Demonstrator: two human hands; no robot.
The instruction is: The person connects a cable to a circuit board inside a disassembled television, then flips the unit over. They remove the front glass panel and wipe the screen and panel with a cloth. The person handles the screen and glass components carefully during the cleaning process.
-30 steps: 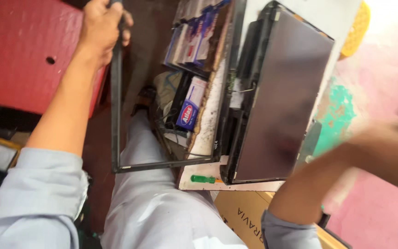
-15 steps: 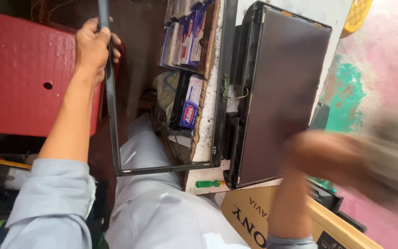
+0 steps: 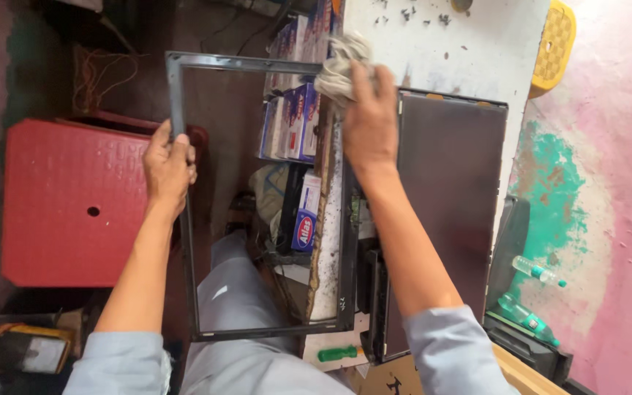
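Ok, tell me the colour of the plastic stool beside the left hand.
Red; the square plastic stool shows in the head view.

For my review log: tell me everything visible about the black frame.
The frame is a thin, black, open rectangle, seemingly plastic or metal, empty inside so legs and shelves show through. It is held up over the lap, long sides running away from the camera. The left hand grips its left side. The right hand, holding a crumpled rag, lies at its upper right side by the dark panel.

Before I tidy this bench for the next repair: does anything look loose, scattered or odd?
Yes. Small dark screws lie scattered loose on the white table near its far edge, and a green-handled screwdriver sits right at the near edge.
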